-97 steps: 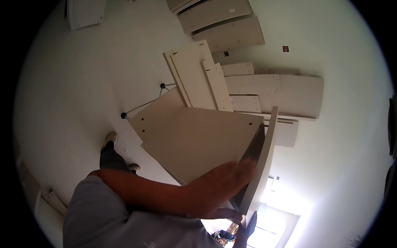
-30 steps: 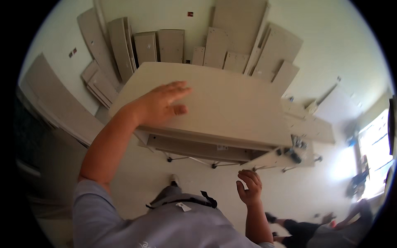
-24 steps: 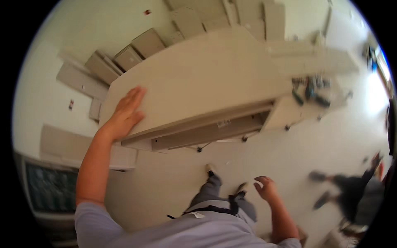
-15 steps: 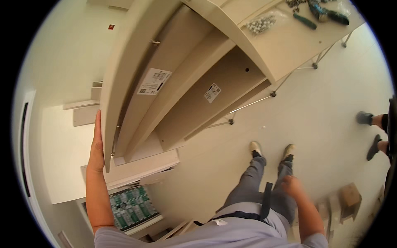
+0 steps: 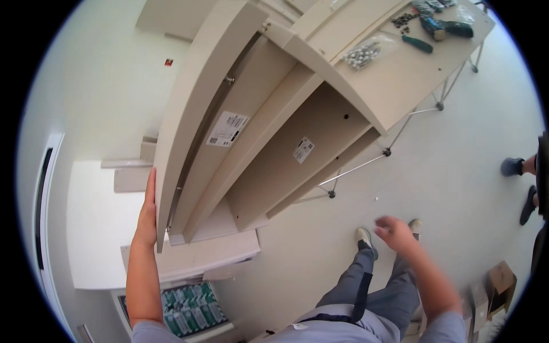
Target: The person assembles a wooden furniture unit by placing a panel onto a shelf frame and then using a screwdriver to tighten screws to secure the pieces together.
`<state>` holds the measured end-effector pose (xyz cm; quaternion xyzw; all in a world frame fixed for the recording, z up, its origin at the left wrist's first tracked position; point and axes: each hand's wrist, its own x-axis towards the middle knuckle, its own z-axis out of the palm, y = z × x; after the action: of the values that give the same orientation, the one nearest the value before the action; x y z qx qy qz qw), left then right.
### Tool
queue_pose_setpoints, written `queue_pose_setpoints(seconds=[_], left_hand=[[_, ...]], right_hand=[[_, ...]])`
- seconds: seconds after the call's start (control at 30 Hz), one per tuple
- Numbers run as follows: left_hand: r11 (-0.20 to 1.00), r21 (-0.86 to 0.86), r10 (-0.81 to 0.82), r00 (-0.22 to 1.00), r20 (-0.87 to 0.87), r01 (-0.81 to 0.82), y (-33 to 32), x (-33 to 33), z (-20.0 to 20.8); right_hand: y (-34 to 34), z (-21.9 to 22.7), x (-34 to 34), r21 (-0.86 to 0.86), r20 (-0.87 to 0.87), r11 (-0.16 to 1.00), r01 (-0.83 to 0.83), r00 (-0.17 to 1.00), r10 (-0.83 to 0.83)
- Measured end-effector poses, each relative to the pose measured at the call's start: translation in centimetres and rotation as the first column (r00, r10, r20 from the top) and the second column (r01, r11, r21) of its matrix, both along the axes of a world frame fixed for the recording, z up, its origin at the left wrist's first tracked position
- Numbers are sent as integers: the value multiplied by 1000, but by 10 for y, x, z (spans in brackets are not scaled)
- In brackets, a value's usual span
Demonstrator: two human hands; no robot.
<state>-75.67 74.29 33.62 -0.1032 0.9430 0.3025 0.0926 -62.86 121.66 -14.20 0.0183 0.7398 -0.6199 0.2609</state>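
Observation:
A beige cabinet frame (image 5: 269,123) with long inner boards stands tilted in front of me, with printed white labels on two of its boards. My left hand (image 5: 147,220) lies flat along the outer face of its left side panel (image 5: 197,94), fingers stretched upward. Metal connector pins (image 5: 229,80) stick out from the inner edge of that panel. Away from the cabinet, my right hand (image 5: 396,232) hangs in the air over the floor near my shoes. Its fingers are loosely bent, slightly blurred, with a gap to the thumb and nothing visible in them.
On the worktable (image 5: 394,91) lie a cordless drill (image 5: 440,27), a green-handled screwdriver (image 5: 417,44), a bag of fittings (image 5: 363,54) and dark screws (image 5: 404,20). Green-and-white packs (image 5: 191,308) fill a lower shelf. A cardboard box (image 5: 501,280) and another person's feet (image 5: 517,167) are at right.
My right hand has risen forward from beside my thigh. My left hand stays against the side panel. The whole view has shifted, so the cabinet appears lower and farther right.

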Motion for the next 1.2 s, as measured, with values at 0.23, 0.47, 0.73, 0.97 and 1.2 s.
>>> queue_pose_setpoints(seconds=[0.23,0.47,0.73,0.97,1.2], left_hand=[[962,14,-274,961,37,274,71,-13,-4],[951,7,-309,949,57,310,77,-8,-4],[958,31,-282,957,-70,284,43,-7,-29],[960,-47,-280,957,-73,277,27,-7,-33],[931,-261,-349,827,-440,254,93,-79,7]], right_hand=[[-115,220,-172,-960,32,247,134,925,-378],[-125,309,-217,-901,387,-314,300,882,-268],[-134,307,-223,-915,380,-294,277,837,-394],[-128,283,-224,-978,166,27,207,852,-496],[-102,106,-121,-836,66,544,76,997,-37]])
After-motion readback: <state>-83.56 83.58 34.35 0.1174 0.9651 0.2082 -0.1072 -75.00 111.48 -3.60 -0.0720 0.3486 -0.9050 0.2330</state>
